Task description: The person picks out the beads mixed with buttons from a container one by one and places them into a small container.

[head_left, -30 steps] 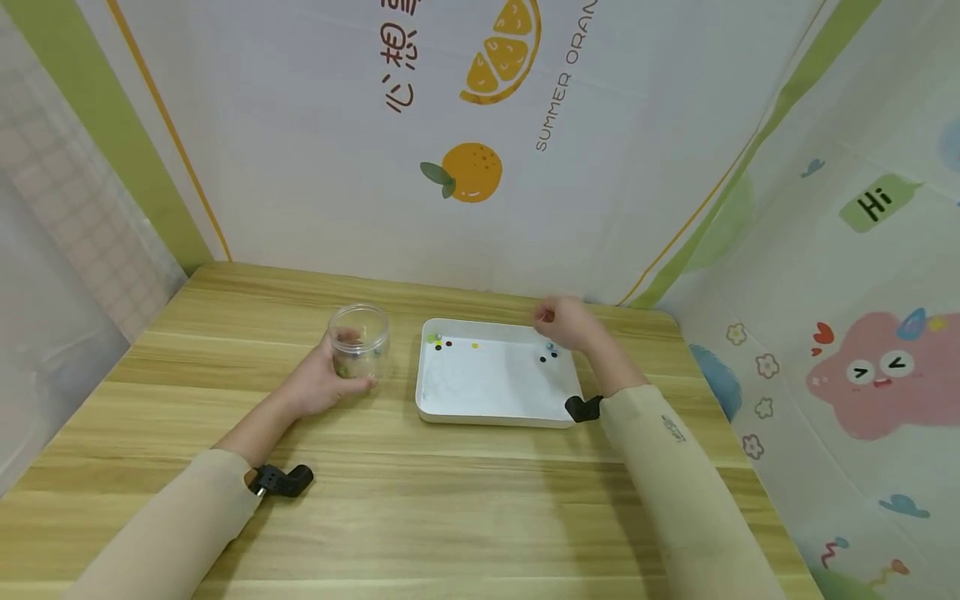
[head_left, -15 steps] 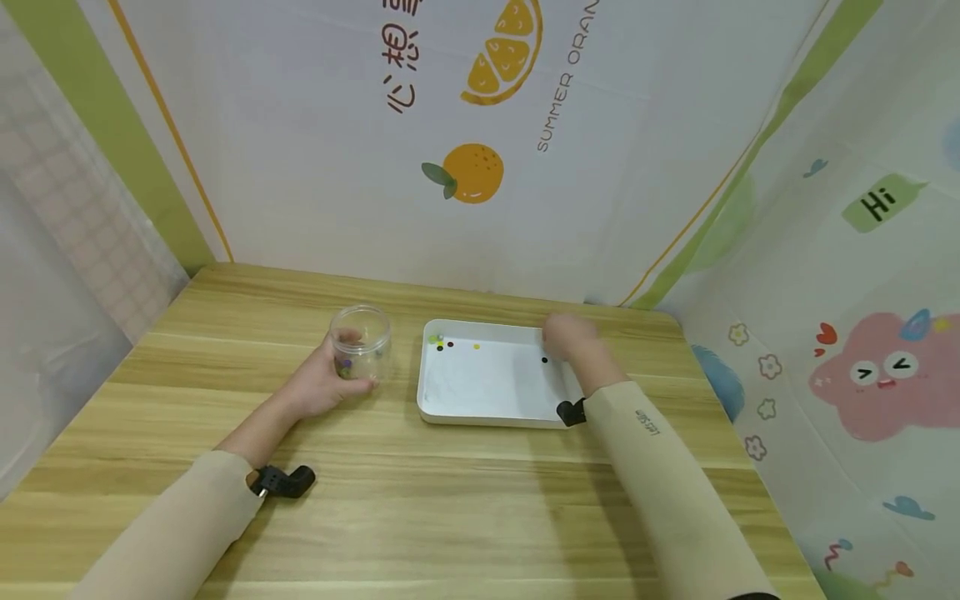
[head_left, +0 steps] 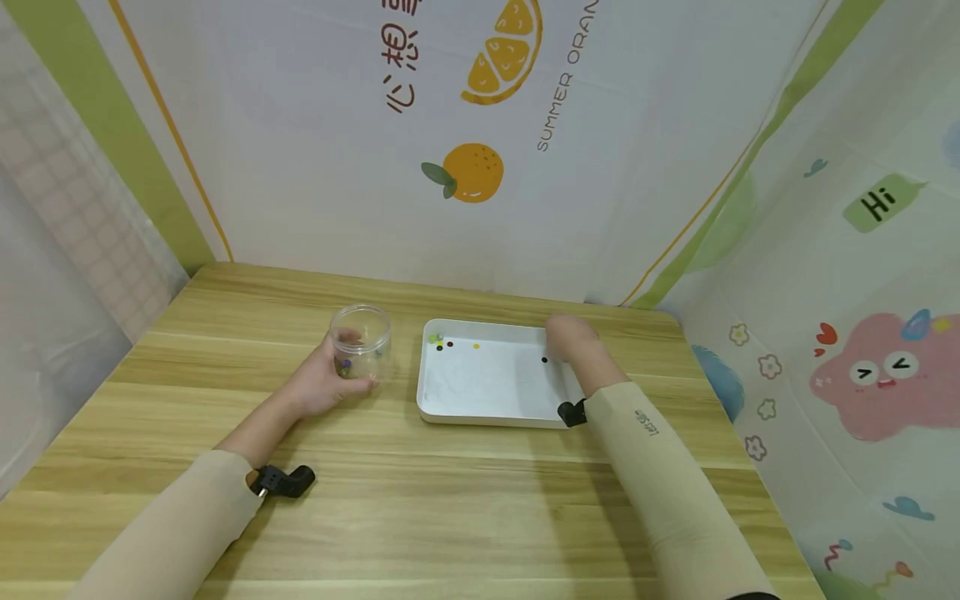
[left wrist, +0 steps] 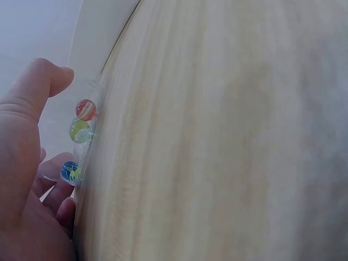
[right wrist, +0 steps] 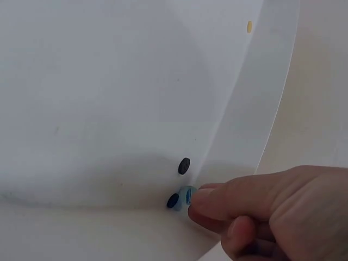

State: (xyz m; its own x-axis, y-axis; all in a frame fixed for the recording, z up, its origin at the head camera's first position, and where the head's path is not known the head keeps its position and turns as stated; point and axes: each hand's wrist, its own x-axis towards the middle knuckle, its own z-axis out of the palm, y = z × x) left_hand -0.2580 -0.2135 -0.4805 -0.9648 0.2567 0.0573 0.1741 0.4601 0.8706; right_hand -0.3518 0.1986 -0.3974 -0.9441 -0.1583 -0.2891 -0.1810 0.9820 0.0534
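My left hand [head_left: 322,385] grips a clear open-topped jar [head_left: 372,360] that stands upright on the table, left of a white tray [head_left: 491,383]. Inside the jar, the left wrist view shows a red-striped marble [left wrist: 86,110], a yellow-green marble [left wrist: 79,129] and a blue marble [left wrist: 69,172] near its bottom. My right hand [head_left: 572,337] reaches into the tray's far right corner. There its thumb and forefinger pinch a pale blue marble [right wrist: 185,194], partly hidden by the thumb. Touching or very near this marble lies a dark disc [right wrist: 172,201], with a black disc [right wrist: 184,166] slightly apart.
Greenish marbles [head_left: 432,338] and several small discs sit in the tray's far left corner. A yellow disc [head_left: 476,346] lies along the far wall. Bare wooden table [head_left: 420,508] stretches in front, and a printed curtain [head_left: 337,192] hangs behind.
My right hand has come down from above the tray's far right corner to the marble there, now covering it in the head view. My left hand and the jar stay in place.
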